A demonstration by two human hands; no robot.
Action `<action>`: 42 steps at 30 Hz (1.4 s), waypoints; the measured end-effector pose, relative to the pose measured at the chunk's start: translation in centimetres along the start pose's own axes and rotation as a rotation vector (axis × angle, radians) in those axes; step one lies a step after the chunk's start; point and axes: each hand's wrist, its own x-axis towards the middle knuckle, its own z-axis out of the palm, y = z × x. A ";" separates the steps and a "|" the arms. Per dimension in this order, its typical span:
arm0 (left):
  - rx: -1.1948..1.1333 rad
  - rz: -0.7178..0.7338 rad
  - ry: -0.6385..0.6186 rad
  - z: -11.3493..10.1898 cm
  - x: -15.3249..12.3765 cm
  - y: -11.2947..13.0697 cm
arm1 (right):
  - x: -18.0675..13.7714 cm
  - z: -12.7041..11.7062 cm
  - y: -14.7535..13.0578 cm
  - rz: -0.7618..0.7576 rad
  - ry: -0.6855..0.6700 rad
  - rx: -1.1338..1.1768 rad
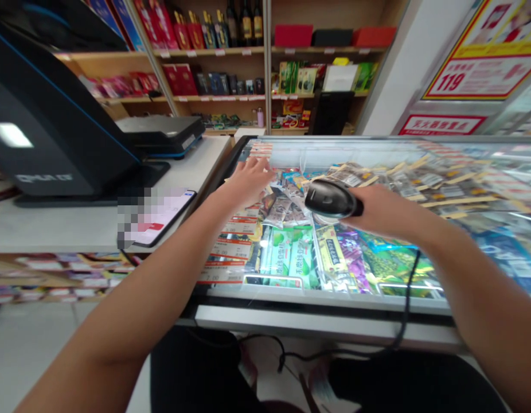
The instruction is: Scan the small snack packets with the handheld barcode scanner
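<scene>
My right hand (pixel 373 211) is wrapped round a black barcode scanner (pixel 330 199), its head pointing left over the glass-topped freezer (pixel 334 302). From the scanner's side a black cable (pixel 406 321) hangs past the freezer's front edge. My left hand (pixel 252 179) reaches over the freezer's left end, fingers stretched out and holding nothing that shows. Close by lie brown packets (pixel 287 210) under or on the glass; I cannot tell which. Green ice-pop wrappers (pixel 288 255) show inside, nearer to me.
To the left, a white counter (pixel 214 158) carries a dark checkout terminal (pixel 67 126), a scale (pixel 160 131) and a phone (pixel 166 218). Orange-and-white price tags (pixel 227 250) line the freezer's left side. Behind stand shelves (pixel 222 51) of bottles and boxes.
</scene>
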 end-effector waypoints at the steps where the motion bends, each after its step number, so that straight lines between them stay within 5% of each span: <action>1: 0.012 0.010 0.014 0.2 0.1 0.3 | 0.1 -0.2 0.7 0.069 0.027 -0.020; 5: -0.121 0.137 -0.080 1.2 0.6 3.8 | 0.5 -0.7 2.5 0.237 0.104 -0.036; 10: -0.302 0.242 -0.165 1.8 0.6 7.1 | 0.6 -1.4 2.7 0.265 0.132 0.040; 21: -0.422 0.248 -0.160 -1.4 0.2 3.6 | 0.3 -2.6 3.0 0.380 0.138 0.028; 24: -0.294 0.178 -0.165 -0.9 0.1 2.8 | 0.1 -2.6 3.0 0.220 0.081 0.102; 29: -0.243 0.139 -0.345 -0.9 -0.2 1.5 | -0.2 -2.5 3.4 -0.045 -0.188 0.207; 42: -0.148 0.125 -0.376 -1.5 -0.4 2.0 | -0.6 -2.7 4.7 -0.048 -0.208 0.241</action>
